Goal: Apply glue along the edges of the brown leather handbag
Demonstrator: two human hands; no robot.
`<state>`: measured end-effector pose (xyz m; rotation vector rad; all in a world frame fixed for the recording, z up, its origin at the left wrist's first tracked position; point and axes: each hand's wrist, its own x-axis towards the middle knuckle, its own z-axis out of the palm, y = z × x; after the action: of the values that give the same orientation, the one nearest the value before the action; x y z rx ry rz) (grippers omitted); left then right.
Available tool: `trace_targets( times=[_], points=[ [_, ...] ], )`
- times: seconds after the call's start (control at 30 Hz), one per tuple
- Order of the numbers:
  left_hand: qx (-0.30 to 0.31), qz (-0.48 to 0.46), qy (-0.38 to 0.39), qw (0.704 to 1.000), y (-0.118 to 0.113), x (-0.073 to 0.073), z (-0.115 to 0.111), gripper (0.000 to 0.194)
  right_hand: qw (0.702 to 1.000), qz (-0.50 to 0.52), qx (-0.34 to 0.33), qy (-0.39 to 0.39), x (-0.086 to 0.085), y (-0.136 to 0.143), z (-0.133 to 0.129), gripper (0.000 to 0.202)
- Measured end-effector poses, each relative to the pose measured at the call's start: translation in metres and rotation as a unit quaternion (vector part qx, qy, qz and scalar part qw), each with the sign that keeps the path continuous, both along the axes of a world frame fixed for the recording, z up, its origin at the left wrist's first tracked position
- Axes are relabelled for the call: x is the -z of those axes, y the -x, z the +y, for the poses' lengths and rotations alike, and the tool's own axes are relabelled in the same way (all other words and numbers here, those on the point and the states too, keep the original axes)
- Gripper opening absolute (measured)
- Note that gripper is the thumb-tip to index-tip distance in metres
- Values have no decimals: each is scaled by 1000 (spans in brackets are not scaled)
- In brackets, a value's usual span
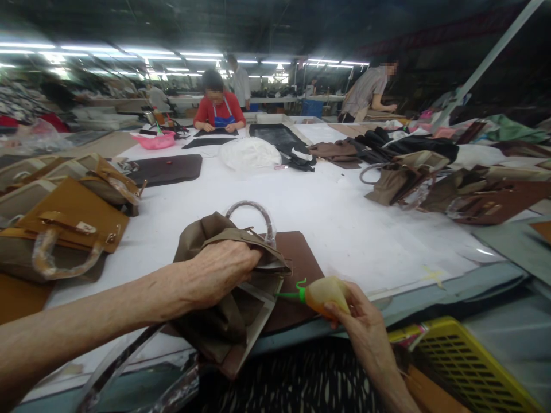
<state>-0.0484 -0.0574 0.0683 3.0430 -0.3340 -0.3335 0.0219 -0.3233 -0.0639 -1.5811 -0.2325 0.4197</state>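
Observation:
A brown bag with olive-brown lining [215, 321] lies at the table's near edge, its opening turned toward the right. My left hand [228, 261] is closed on the lining near the bag's upper edge, its fingertips partly hidden by the fabric. In my right hand [353, 310] is a soft squeeze bottle [325, 293] with yellowish contents and a green nozzle. The nozzle tip points left and meets the bag's edge, or lies very close to it. One plastic-wrapped handle [252, 207] stands up behind the bag; another hangs at the lower left.
Tan bags [77, 218] stand at the left, brown bags [486, 198] at the right. A yellow basket [462, 367] is at the lower right. Across the white table [318, 201], a person in red [219, 109] works near a pink bowl [157, 140] and a white plastic bundle [249, 154].

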Motion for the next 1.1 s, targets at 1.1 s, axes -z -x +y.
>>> trace_targets(
  times=[1.1],
  points=[
    [-30,73,-25,997,36,14,-14,38,999,0,40,13,9,21,-6,47]
  ],
)
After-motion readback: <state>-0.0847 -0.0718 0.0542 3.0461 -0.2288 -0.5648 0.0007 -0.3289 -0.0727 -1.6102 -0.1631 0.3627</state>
